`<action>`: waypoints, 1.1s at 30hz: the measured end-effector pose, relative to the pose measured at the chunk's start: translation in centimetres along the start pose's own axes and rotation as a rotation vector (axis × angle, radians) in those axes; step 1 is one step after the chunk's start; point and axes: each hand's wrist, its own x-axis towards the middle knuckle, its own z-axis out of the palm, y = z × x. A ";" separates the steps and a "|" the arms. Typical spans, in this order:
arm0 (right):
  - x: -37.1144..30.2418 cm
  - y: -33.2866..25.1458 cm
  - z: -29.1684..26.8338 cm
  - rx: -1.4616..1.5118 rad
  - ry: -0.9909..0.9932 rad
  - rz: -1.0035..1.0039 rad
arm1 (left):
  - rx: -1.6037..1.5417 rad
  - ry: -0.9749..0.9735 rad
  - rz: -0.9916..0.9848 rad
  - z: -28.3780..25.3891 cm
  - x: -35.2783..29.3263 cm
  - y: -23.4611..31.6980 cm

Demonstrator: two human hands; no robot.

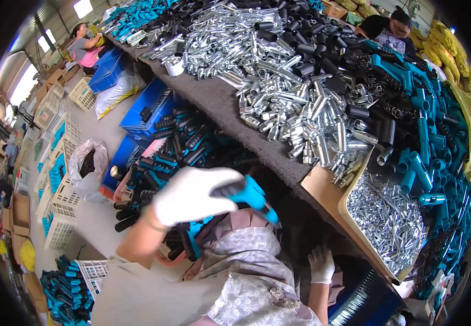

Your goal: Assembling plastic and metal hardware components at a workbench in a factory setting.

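Observation:
My left hand (pixel 192 196), in a white glove, is closed around a teal tool handle with a black grip (pixel 254 196), held over my lap. The teal end sticks out to the right of the fingers; the glove hides part of the grip. Below and left of this hand lies a heap of similar black-and-teal handles (pixel 183 142). Lower right, under the table edge, my white-gloved right hand (pixel 321 264) has its fingers apart, with nothing seen in it. A blue bin of thin metal pieces (pixel 363 299) is beside it.
A dark-covered table (pixel 208 100) carries piles of shiny metal fittings (pixel 300 108), teal parts (pixel 423 163) and a tray of small metal pins (pixel 385 225). Blue bins (pixel 145 117) and white crates (pixel 61 220) stand left. Two people (pixel 393 30) work at the far side.

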 end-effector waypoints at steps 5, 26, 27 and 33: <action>0.7 2.2 2.2 -0.226 -0.030 0.121 | 0.162 0.416 -0.206 -4.4 -2.7 -1.4; -0.9 2.2 4.8 -0.351 -0.007 0.089 | 0.924 0.451 -0.088 1.3 5.7 -24.0; -0.8 2.4 5.1 -0.372 0.009 0.125 | 0.930 0.373 -0.205 0.8 5.8 -24.8; -1.6 2.3 6.2 -0.403 -0.013 0.097 | 0.722 0.236 -0.418 -1.4 1.7 -28.2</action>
